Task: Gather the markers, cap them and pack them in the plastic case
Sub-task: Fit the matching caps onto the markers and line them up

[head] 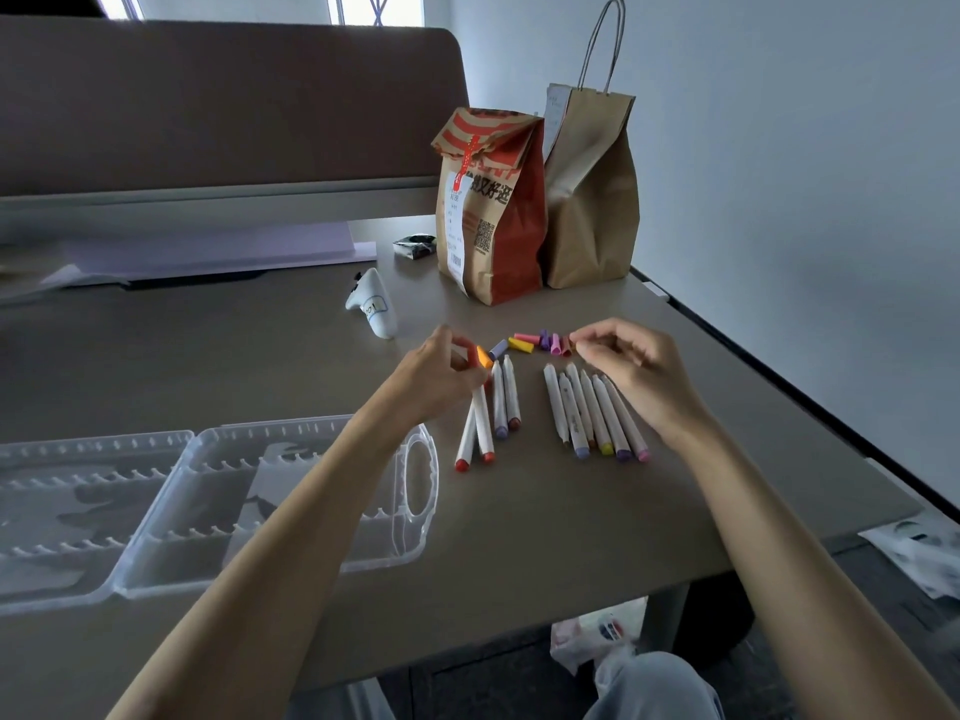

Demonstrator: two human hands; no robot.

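Nearest thing is the clear case [418, 475], lying open on the table [545, 537] with the left forearm crossing over it, back and left of the left hand [436, 376]. Right under that hand are four markers [501, 407], white barrels, and the two red-ended ones cross each other. The left hand is curled up tight and pinches an orange cap [484, 357] at the top end of that crossed pair. Can't tell if it has a barrel too. The right hand [639, 376] sits well apart from it, fingers curled, thumb and forefinger tips together. Whether anything's between them, honestly can't tell. The six markers [597, 407] lie side by side just left of its palm. The loose caps [540, 343] sit between the two sets of fingertips, just beside the right ones. There's open tabletop between the forearms, and the table's right edge runs near the outside of the right wrist. Past the left hand is a white controller [374, 309], and further out two paper bags [519, 215] stand upright.
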